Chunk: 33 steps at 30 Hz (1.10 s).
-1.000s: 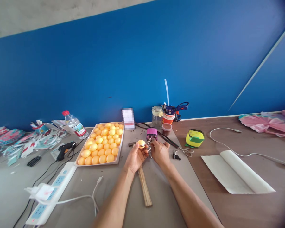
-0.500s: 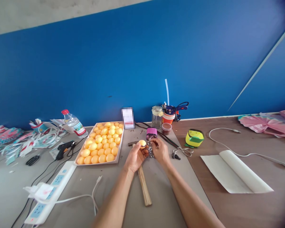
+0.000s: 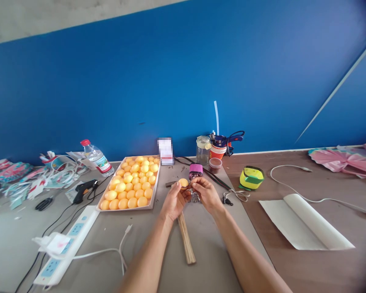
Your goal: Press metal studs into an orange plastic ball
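An orange table tennis ball [image 3: 183, 182] is held between the thumb and fingers of my left hand [image 3: 173, 202]. A dark or shiny band shows along its lower side. My right hand [image 3: 208, 194] is pinched close against the ball's right side; whatever its fingertips hold is too small to make out. Below and between the hands lies a heap of small silvery pieces [image 3: 195, 198], partly hidden. Just behind stands a purple-topped container [image 3: 196, 169] of small shiny pieces. Under my left hand lies a hammer [image 3: 186, 242] with a wooden handle, its head partly covered.
A shallow box [image 3: 155, 191] full of orange balls stands to the left. Further left are a power strip [image 3: 76, 232], a glue gun [image 3: 82, 190] and a water bottle [image 3: 97, 158]. A glass jar [image 3: 203, 152] stands behind; a yellow-green roll [image 3: 251, 178] and white paper [image 3: 308, 224] lie right.
My right hand has moved left from over the silvery pieces, bringing its fingertips up to the ball. My left hand keeps hold of the ball. The view has shifted slightly.
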Each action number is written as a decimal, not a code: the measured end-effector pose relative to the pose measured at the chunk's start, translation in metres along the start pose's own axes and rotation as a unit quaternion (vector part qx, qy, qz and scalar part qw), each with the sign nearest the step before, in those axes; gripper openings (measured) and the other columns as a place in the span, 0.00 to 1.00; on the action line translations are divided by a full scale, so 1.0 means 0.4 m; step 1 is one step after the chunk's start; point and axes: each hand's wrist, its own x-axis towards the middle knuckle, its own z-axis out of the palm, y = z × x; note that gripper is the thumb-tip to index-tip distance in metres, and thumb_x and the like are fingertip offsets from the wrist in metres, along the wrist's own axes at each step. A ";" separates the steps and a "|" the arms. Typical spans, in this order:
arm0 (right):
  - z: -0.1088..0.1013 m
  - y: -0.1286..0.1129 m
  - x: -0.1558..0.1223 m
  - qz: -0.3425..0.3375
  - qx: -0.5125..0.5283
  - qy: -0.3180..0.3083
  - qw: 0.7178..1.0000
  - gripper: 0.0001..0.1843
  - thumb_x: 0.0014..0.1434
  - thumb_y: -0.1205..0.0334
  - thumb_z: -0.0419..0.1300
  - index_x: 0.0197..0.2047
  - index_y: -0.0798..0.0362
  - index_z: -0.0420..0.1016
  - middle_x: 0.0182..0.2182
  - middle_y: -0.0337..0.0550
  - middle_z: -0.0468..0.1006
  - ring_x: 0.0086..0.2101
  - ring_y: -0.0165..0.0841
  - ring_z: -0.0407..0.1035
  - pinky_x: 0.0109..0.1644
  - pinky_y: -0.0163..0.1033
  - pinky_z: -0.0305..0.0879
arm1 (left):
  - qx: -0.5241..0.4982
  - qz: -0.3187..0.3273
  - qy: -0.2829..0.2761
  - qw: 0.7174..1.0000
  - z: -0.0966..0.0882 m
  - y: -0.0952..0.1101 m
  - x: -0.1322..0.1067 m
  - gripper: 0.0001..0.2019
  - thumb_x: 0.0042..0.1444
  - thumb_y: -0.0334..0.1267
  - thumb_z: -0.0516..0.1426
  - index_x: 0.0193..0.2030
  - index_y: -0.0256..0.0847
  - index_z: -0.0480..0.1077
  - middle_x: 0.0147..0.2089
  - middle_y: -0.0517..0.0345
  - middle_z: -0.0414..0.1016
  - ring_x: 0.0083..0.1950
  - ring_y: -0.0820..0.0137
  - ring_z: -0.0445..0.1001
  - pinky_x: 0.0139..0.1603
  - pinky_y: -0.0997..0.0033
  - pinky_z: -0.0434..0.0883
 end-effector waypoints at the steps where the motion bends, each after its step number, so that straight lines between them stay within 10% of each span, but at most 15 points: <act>1: 0.001 -0.001 -0.002 0.004 -0.004 -0.008 1.000 0.10 0.43 0.59 0.67 0.28 0.53 0.74 0.23 0.35 0.70 0.24 0.26 0.59 0.29 0.33 0.55 | -0.003 0.003 0.000 1.000 0.000 0.000 0.000 0.13 0.51 0.44 0.61 0.38 0.37 0.69 0.34 0.55 0.74 0.31 0.73 0.72 0.35 0.71 0.69; 33: 0.020 -0.011 -0.017 0.062 -0.046 -0.056 0.995 0.12 0.44 0.56 0.66 0.27 0.54 0.69 0.22 0.35 0.69 0.24 0.27 0.63 0.32 0.34 0.59 | 0.042 0.052 0.013 0.998 0.008 -0.012 0.000 0.17 0.49 0.46 0.63 0.39 0.36 0.71 0.31 0.56 0.74 0.30 0.72 0.72 0.37 0.70 0.69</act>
